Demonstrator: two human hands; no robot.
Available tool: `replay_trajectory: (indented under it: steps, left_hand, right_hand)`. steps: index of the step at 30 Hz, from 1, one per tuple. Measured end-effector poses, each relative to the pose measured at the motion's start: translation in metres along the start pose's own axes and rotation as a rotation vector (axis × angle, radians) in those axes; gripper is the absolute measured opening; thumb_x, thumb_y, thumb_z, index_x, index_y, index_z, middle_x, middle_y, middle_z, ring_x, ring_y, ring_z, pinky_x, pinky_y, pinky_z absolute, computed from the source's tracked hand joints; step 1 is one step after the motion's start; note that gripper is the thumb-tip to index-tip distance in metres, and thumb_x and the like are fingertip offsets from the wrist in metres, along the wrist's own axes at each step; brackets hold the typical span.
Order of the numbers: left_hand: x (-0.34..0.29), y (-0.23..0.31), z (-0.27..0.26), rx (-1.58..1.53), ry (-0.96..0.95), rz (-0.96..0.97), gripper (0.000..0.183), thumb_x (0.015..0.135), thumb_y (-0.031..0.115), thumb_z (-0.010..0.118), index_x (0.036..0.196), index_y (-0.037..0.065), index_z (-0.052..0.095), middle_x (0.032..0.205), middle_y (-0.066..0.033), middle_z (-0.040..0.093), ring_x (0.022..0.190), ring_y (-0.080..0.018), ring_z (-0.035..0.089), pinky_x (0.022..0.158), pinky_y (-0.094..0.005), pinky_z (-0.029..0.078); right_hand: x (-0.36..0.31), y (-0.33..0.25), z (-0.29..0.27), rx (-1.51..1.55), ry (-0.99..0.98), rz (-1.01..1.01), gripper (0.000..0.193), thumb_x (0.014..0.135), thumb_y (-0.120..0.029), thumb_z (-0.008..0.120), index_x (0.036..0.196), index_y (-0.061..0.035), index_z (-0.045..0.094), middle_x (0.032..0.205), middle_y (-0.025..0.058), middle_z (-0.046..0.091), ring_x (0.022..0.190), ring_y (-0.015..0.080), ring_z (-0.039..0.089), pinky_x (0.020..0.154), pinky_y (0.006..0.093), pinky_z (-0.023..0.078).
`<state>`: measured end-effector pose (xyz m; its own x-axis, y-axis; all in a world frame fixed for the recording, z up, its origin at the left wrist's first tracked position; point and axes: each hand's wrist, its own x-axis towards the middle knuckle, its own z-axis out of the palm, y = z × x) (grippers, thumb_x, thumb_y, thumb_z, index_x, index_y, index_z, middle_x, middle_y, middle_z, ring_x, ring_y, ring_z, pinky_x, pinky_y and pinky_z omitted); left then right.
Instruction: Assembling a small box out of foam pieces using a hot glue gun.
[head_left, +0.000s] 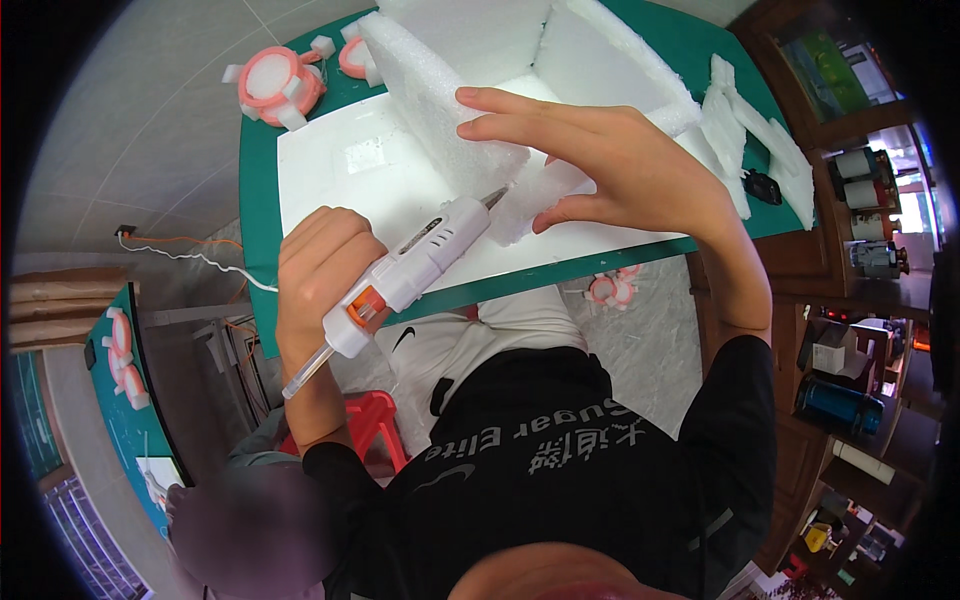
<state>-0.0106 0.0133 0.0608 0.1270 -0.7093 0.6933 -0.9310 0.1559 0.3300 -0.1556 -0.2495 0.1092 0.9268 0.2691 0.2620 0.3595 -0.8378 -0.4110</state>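
My left hand [325,262] is wrapped around a white hot glue gun [435,250] with an orange trigger. A clear glue stick [308,371] sticks out of its rear. The metal nozzle [494,197] points at the joint between an upright white foam panel [420,95] and a small foam block [522,212]. Above them, my right hand [625,165] has two fingers stretched across the panel, while its thumb presses the block's near side. The remaining fingers are partly hidden. Both foam pieces are over a white foam sheet [330,180].
More upright foam panels [620,65] form a box shape at the back. Pink-and-white round foam pieces [270,85] lie at the left of the green table [258,215]. Foam strips [725,140] and a small black object [762,187] lie right. Beneath stands a red stool [372,425].
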Motion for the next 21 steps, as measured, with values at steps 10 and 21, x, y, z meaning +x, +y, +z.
replay_trajectory:
  steps: [10,21]
  left_hand:
    - [-0.0031,-0.0008,-0.0001,0.018,-0.025,0.002,0.023,0.056,0.015,0.071,0.067,0.002,0.056,0.065,-0.0096,0.045,0.055,-0.0254,0.049,0.052,-0.0344,0.037]
    - [-0.0055,-0.0005,-0.0023,0.026,-0.091,-0.021,0.023,0.057,0.014,0.072,0.071,0.002,0.058,0.067,-0.0102,0.05,0.057,-0.0258,0.053,0.053,-0.0345,0.04]
  right_hand:
    - [0.001,-0.0011,-0.0001,-0.004,0.003,0.004,0.081,0.07,-0.014,0.083,0.143,-0.0242,0.049,0.157,-0.0045,0.042,0.118,0.0269,0.063,0.089,0.0362,0.057]
    - [-0.0007,0.0004,0.0019,-0.019,0.029,-0.015,0.079,0.07,-0.014,0.083,0.142,-0.0238,0.05,0.156,-0.0036,0.043,0.119,0.0271,0.063,0.09,0.0359,0.057]
